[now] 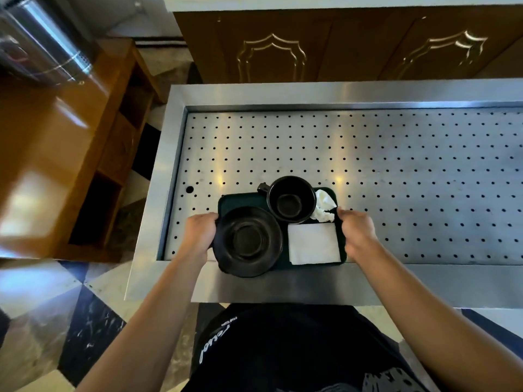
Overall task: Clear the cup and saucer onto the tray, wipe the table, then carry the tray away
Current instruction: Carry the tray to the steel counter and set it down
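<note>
A small dark green tray (243,200) is over the near left part of a perforated steel counter. On it sit a black saucer (248,241) at the left, a black cup (291,199) behind it with its handle pointing left, a folded white napkin (313,243) at the right and a crumpled white tissue (323,206) beside the cup. My left hand (200,232) grips the tray's left edge. My right hand (357,229) grips its right edge. I cannot tell whether the tray rests on the steel or hangs just above it.
The perforated steel counter (396,179) has a raised rim and stretches far to the right. Brown cabinet doors (339,46) stand behind it. A wooden shelf unit (70,142) with a steel canister (48,43) on top is at the left. The floor is checkered tile (56,321).
</note>
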Demonstrator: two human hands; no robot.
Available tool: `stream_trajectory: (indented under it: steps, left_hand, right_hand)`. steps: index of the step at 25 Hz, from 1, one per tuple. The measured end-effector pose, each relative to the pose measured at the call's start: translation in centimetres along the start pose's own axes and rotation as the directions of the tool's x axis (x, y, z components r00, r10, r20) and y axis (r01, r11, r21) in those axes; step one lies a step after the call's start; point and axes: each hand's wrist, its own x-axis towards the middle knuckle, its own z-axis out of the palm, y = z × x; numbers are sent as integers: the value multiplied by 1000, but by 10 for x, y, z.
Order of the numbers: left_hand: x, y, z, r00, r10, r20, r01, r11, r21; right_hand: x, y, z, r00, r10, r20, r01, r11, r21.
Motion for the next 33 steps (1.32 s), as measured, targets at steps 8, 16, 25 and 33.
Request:
stream_trajectory:
  steps: [8,16,25,33]
  left_hand:
    - [49,9,-3,993,-85,83,85,996,3]
    - [64,-2,5,981,-166,99,170,985,-28]
    - [79,-11,8,980,-182,80,186,981,-50]
    - [86,-14,9,978,-195,79,199,979,-52]
  right_hand:
    - [14,12,27,995,45,-92,-46,999,-7]
    - [17,13,35,994,51,-94,-56,997,-45]
    - [33,27,38,993,52,-102,-61,994,-89]
    - [33,26,39,990,75,-121,-89,989,-119]
